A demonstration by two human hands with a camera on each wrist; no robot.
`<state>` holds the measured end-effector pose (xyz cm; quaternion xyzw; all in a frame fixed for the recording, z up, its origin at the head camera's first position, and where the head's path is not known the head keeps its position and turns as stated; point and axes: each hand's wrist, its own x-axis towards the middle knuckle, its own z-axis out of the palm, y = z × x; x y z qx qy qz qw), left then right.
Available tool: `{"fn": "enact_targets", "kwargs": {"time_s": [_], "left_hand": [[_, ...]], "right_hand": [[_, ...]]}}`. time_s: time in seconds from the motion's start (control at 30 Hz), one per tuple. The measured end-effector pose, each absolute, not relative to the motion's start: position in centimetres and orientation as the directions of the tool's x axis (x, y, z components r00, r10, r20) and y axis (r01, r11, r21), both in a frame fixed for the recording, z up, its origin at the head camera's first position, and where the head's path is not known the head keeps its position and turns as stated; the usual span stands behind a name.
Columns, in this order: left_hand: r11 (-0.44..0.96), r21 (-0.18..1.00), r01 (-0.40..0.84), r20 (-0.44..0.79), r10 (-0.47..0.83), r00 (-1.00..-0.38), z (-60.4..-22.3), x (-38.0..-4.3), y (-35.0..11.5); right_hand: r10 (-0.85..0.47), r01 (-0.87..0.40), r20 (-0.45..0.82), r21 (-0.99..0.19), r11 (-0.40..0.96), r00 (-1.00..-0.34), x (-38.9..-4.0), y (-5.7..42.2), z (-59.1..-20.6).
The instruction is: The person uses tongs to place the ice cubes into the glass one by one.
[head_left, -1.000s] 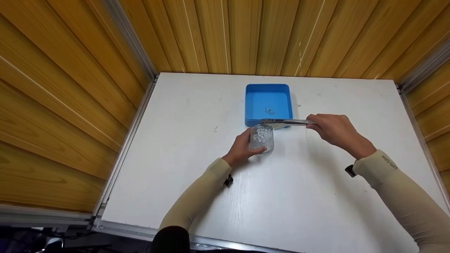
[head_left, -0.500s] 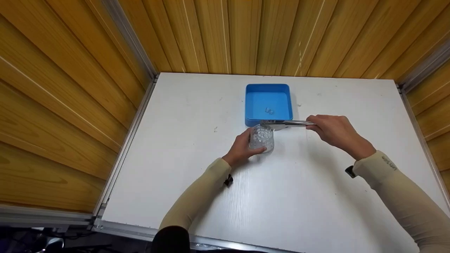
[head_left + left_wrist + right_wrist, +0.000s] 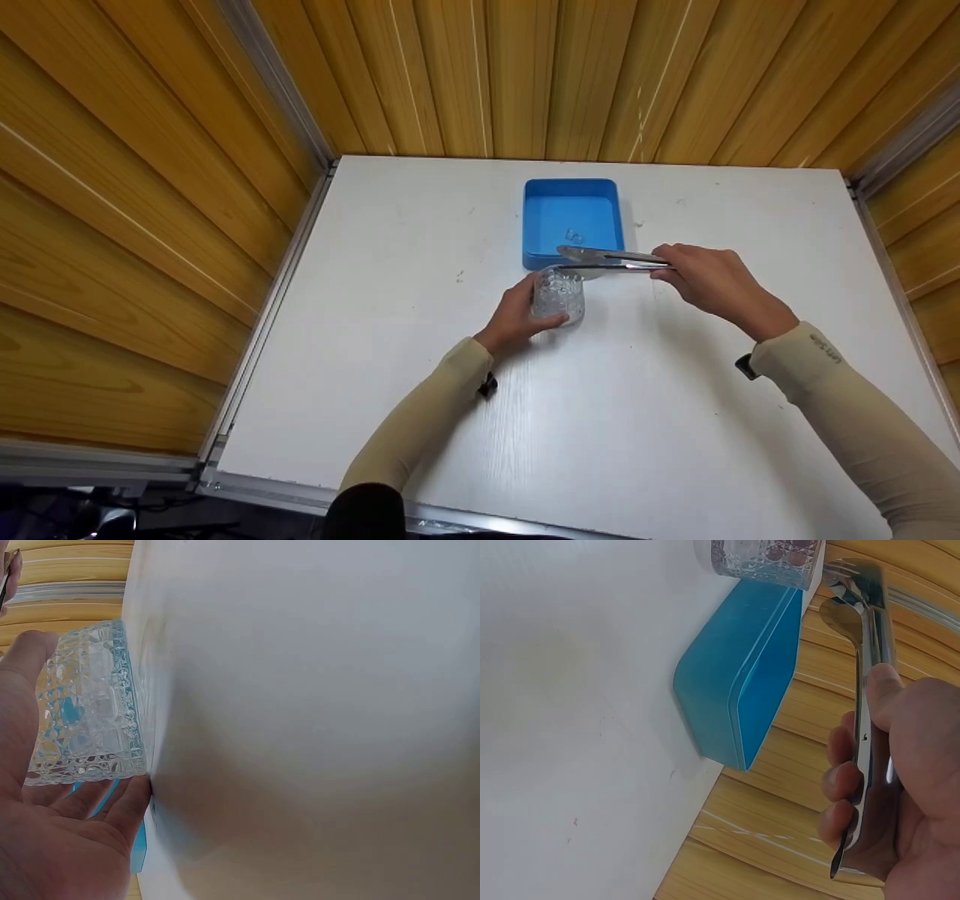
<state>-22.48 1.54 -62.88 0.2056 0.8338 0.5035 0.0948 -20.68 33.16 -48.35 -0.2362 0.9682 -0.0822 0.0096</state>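
Note:
My left hand (image 3: 517, 319) holds a clear, textured glass (image 3: 561, 296), thumb on one side and fingers on the other in the left wrist view. The right hand (image 3: 709, 281) grips metal tongs (image 3: 604, 254) by the handle end. The two arms of the tongs stand apart, tips pointing left. One tip overlaps the rim of the glass in the head view; the other lies over the near side of a blue box (image 3: 531, 259). Nothing shows between the tips. Small clear pieces (image 3: 574, 237), like ice cubes, lie on the box floor.
The white table (image 3: 390, 300) has a metal frame (image 3: 277, 292) along its left side. Wood-look panels (image 3: 517, 82) rise behind it and at both sides. The blue box stands just beyond the glass.
The tongs were nearly closed over the glass and have now spread, one arm shifting toward the box. The left hand and the glass have stayed in place.

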Motion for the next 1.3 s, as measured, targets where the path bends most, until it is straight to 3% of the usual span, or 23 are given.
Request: {"fn": "enact_targets", "kwargs": {"time_s": [0.37,0.93,1.3], "left_hand": [[0.423,0.862,0.280,0.070,0.447,-0.892,-63.1,-22.7,1.7],[0.422,0.880,0.217,0.019,0.426,-0.905,-63.0,-22.4,2.1],[0.431,0.877,0.213,0.014,0.420,-0.907,-62.8,-22.3,2.2]], "right_hand": [[-0.432,-0.428,0.013,-0.159,0.889,-0.902,-23.7,33.0,-48.0],[-0.318,-0.285,-0.179,-0.187,0.940,-0.931,-28.3,33.0,-48.9],[-0.329,-0.307,-0.175,-0.138,0.942,-0.928,-29.6,33.4,-50.1]]}}
